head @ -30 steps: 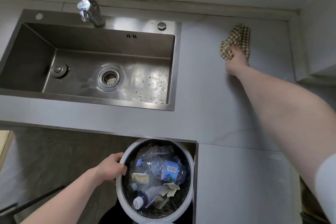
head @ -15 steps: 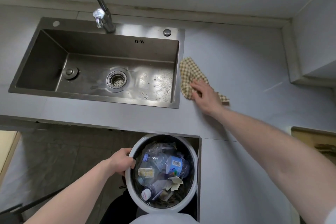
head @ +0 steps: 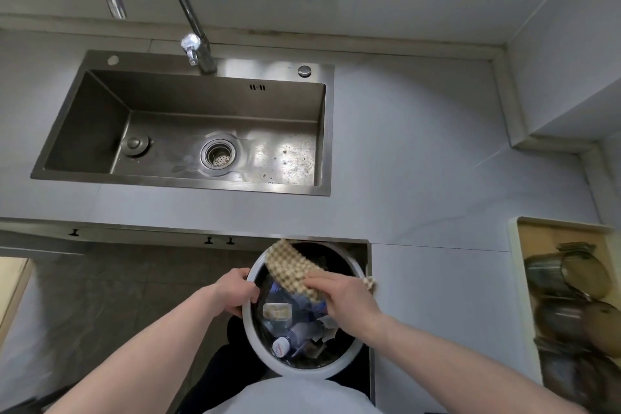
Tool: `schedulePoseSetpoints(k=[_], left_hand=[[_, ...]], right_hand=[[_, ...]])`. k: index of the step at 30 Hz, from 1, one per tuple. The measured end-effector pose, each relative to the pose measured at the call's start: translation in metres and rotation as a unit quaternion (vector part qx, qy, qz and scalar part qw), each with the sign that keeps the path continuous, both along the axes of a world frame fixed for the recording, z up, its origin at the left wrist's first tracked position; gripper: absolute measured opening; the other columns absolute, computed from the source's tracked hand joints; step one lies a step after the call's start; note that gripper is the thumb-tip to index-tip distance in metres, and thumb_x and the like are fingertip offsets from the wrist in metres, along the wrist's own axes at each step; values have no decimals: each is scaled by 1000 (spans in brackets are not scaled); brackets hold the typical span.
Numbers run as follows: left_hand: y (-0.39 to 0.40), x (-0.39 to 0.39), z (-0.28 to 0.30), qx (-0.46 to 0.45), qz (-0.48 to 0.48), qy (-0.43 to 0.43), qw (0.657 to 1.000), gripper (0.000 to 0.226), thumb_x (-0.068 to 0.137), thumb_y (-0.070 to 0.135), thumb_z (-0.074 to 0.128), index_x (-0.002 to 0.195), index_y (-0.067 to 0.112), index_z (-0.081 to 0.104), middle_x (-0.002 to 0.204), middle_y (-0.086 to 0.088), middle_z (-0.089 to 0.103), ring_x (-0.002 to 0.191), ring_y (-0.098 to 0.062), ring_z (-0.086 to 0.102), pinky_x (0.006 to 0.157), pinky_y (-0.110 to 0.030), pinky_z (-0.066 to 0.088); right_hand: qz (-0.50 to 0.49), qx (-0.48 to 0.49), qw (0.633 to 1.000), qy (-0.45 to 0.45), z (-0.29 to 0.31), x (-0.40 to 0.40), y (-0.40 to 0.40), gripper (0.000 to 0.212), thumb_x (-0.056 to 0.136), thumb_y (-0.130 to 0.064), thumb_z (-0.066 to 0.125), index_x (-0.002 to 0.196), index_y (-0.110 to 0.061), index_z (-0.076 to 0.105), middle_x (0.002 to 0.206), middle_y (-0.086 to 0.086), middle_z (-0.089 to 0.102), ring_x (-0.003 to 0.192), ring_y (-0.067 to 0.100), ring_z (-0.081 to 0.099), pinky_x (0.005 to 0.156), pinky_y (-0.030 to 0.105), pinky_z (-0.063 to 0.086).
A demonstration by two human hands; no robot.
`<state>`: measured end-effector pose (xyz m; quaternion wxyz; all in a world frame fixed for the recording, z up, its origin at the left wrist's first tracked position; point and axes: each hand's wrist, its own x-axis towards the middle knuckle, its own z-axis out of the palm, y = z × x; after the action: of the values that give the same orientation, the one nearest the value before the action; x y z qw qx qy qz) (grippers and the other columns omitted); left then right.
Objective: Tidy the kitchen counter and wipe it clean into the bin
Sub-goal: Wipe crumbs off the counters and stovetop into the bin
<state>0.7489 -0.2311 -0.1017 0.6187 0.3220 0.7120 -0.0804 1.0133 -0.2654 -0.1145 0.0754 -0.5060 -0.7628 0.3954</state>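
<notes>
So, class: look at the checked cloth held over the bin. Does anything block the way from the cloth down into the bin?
Nothing visible does. The right hand holds the cloth directly over the open, lidless bin, whose rim the left hand grips.

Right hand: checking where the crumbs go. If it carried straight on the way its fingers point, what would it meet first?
Probably the bin rim beside the left hand; the right hand, holding the cloth, points left across the opening. Depth is unclear.
</notes>
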Motion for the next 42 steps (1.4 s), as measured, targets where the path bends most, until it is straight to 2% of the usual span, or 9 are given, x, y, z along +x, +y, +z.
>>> schedulePoseSetpoints(k=[3, 8, 12, 17, 20, 26, 32, 38, 42], left_hand=[[-3, -1, 0, -1, 7, -3, 1000, 38, 83, -1, 57, 117, 15, 64, 102, -14, 74, 89, -28, 74, 63, -34, 63], [-6, -1, 1, 0, 12, -6, 1000, 37, 83, -1, 57, 116, 15, 65, 103, -13, 74, 90, -27, 74, 64, -34, 64], [-8, 0, -3, 3, 13, -7, 1000, 37, 82, -1, 57, 115, 14, 64, 103, -13, 74, 91, -28, 74, 69, -38, 65], [-9, 1, -6, 3, 13, -6, 1000, 38, 82, -2, 55, 115, 14, 64, 103, -15, 74, 91, -29, 74, 66, -36, 64], [-8, 2, -6, 2, 9, -4, 1000, 37, 82, -3, 53, 114, 13, 65, 103, -16, 73, 90, -31, 74, 65, -37, 64], [-5, 4, -5, 2, -13, 1, 1000, 35, 85, -4, 53, 114, 13, 63, 103, -18, 73, 89, -31, 75, 63, -36, 63], [0, 6, -5, 1, -31, 8, 999, 35, 84, -4, 54, 113, 12, 64, 102, -18, 73, 88, -32, 74, 60, -34, 62], [1, 3, -13, 5, -32, 9, 999, 37, 81, -5, 55, 113, 12, 65, 101, -21, 74, 89, -35, 75, 68, -41, 65], [1, 0, -17, 6, -34, 5, 999, 36, 80, -3, 56, 112, 13, 65, 100, -19, 75, 90, -34, 75, 73, -44, 65]], right_hand=[[-96, 27, 993, 59, 20, 7, 20, 46, 92, -1, 62, 130, -27, 68, 132, -23, 60, 121, -2, 57, 108, 18, 44], [-230, 147, 958, 87, 53, 33, 98, 39, 91, 1, 62, 122, -19, 73, 120, -14, 69, 107, 5, 67, 96, 12, 49], [-252, 151, 956, -24, 39, 63, 154, 38, 94, -6, 57, 124, -24, 72, 127, -3, 71, 113, 22, 67, 98, 35, 53], [-274, 42, 949, -151, -7, 67, 121, 56, 93, 4, 51, 140, -25, 59, 150, -9, 52, 134, 21, 53, 117, 32, 34], [-245, 50, 962, -108, -10, 50, 70, 58, 90, 9, 57, 138, -25, 61, 148, -13, 52, 136, 10, 50, 117, 22, 18], [-66, 44, 997, -26, -9, 45, -19, 48, 85, 4, 64, 123, -25, 73, 133, -15, 65, 124, 6, 60, 110, 32, 46], [-345, 149, 925, 59, 29, 89, 3, 47, 85, 11, 60, 118, -18, 76, 126, -9, 70, 117, 3, 64, 106, 20, 47], [-466, 177, 865, -51, 46, 191, 41, 45, 92, 4, 51, 127, -16, 70, 129, 1, 69, 117, 20, 64, 102, 29, 48], [-459, 1, 869, -185, 4, 217, 28, 57, 95, 0, 49, 147, -22, 52, 156, 0, 45, 134, 34, 50, 111, 42, 42]])
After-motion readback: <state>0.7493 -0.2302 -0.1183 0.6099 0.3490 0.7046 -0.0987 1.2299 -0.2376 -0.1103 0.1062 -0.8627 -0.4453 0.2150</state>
